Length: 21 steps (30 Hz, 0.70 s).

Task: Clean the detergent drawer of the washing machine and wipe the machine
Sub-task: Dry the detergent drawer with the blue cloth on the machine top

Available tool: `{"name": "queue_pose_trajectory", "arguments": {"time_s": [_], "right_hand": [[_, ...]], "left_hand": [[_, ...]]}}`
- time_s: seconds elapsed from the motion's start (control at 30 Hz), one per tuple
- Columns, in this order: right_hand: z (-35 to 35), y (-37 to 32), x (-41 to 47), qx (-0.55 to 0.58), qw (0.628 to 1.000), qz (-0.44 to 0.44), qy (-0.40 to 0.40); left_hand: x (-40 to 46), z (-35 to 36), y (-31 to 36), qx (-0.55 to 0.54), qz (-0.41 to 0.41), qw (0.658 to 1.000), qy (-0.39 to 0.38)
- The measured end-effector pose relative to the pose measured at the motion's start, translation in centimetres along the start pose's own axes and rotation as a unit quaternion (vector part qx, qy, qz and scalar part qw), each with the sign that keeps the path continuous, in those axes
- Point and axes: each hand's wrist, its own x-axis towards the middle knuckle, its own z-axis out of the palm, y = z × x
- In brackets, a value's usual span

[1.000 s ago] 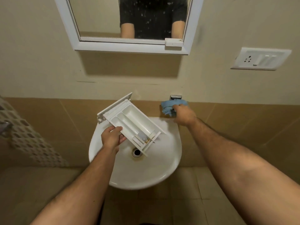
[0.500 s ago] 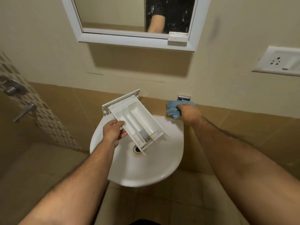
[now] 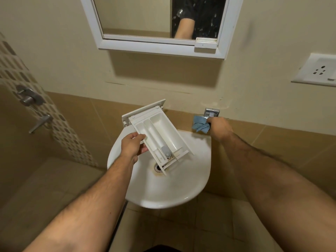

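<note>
My left hand [image 3: 133,145] grips the left side of the white detergent drawer [image 3: 160,131], holding it tilted over the white sink [image 3: 190,182]. The drawer's front panel points up toward the wall and its open compartments face me. A small grey cap sits near its lower end, above the drain [image 3: 157,168]. My right hand [image 3: 219,128] holds a crumpled blue cloth [image 3: 200,126] at the chrome tap [image 3: 211,112] on the wall. The fingers are curled at the tap; their hold on it is hidden.
A white-framed mirror [image 3: 160,45] hangs above the sink. A white wall socket [image 3: 316,70] is at the right. Shower fittings [image 3: 29,97] sit on the patterned tile strip at the left. Beige tiled floor lies below the sink.
The view has swung left and tilted, bringing the shower fittings into sight. Both hands keep their holds; the drawer stays over the sink and the right hand stays at the tap.
</note>
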Motion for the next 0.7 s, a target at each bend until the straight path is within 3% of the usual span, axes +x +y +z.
{"name": "queue_pose_trajectory", "arguments": {"time_s": [0.23,0.5,0.7], "right_hand": [[-2.1,-1.9,0.8,0.23,0.968,0.082,0.053],[-3.7,-8.5,1.0,0.58,0.807,0.11,-0.017],[-4.4,-15.0,0.1,0.637,0.761,0.064,-0.108]], "left_hand": [[-0.2,-0.7,0.5,0.007,0.006,1.0,0.007],[-1.1,-3.5,2.0,0.023,0.025,0.999,0.033],[-2.5,-7.8,4.2,0.005,0.051,0.997,0.057]]}}
